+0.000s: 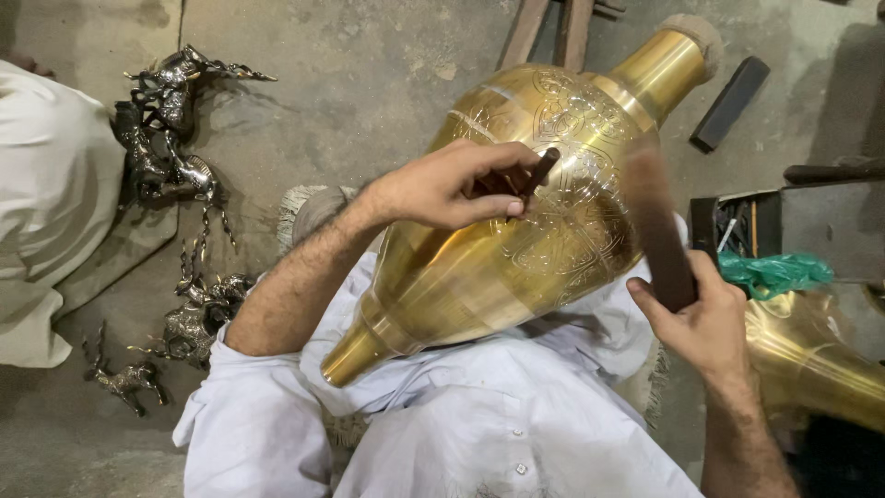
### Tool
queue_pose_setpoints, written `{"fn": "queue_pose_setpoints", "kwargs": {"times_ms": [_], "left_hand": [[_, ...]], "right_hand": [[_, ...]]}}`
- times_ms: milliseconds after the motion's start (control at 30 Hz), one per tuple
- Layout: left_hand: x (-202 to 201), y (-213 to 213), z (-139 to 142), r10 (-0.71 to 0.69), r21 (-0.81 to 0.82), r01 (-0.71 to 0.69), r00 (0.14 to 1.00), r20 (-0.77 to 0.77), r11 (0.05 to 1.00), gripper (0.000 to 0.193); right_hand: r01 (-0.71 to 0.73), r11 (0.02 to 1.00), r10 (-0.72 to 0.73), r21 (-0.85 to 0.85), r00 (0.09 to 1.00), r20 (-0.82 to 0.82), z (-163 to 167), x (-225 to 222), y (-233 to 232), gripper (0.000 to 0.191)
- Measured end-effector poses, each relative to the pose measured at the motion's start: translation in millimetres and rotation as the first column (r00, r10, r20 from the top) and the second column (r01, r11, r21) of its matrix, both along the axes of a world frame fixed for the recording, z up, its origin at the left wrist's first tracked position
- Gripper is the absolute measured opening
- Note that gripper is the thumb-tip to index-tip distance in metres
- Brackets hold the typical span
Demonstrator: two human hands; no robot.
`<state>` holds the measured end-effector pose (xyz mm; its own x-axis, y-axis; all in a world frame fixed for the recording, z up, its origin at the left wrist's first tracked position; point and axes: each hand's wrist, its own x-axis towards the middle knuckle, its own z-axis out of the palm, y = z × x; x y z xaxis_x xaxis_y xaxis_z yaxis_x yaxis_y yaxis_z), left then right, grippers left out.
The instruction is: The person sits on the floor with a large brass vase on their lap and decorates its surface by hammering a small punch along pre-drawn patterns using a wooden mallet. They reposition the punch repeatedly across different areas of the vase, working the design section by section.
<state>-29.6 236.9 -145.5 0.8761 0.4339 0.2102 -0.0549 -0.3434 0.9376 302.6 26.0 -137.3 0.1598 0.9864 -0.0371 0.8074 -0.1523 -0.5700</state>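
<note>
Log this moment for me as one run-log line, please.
left hand: holds chisel tip on brass vase | right hand: grips blurred mallet | vase: across lap | floor: horse figurines

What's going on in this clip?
A person sits on the floor with a large brass vase lying across the lap. The left hand holds a thin dark chisel against the engraved part of the vase. The right hand grips a dark wooden stick, blurred as if swinging. Small metal horse figurines lie on the concrete floor to the left, and a second brass piece sits at the right.
</note>
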Motion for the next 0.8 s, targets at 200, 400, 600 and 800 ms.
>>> {"fn": "queue_pose_setpoints", "kwargs": {"times_ms": [200,400,600,800], "left_hand": [[-4,-12,-11,0.106,0.045,-0.111,0.991,0.086,0.993,0.046],[-4,-14,-14,0.116,0.015,-0.118,0.989,0.091,0.993,0.045],[3,-8,-13,0.012,0.127,-0.019,0.998,0.06,0.992,0.032],[12,1,-1,-0.129,0.183,0.125,0.991,0.014,0.975,0.023]], "right_hand": [[-0.18,0.981,0.194,-0.076,0.941,0.276,24,6,39,0.046],[-0.184,0.972,0.17,0.143,0.979,0.11,65,1,70,0.036],[-0.36,0.93,0.298,0.071,0.854,0.427,97,-20,89,0.043],[-0.333,0.892,0.208,0.304,0.902,0.379,68,-25,77,0.042]]}}
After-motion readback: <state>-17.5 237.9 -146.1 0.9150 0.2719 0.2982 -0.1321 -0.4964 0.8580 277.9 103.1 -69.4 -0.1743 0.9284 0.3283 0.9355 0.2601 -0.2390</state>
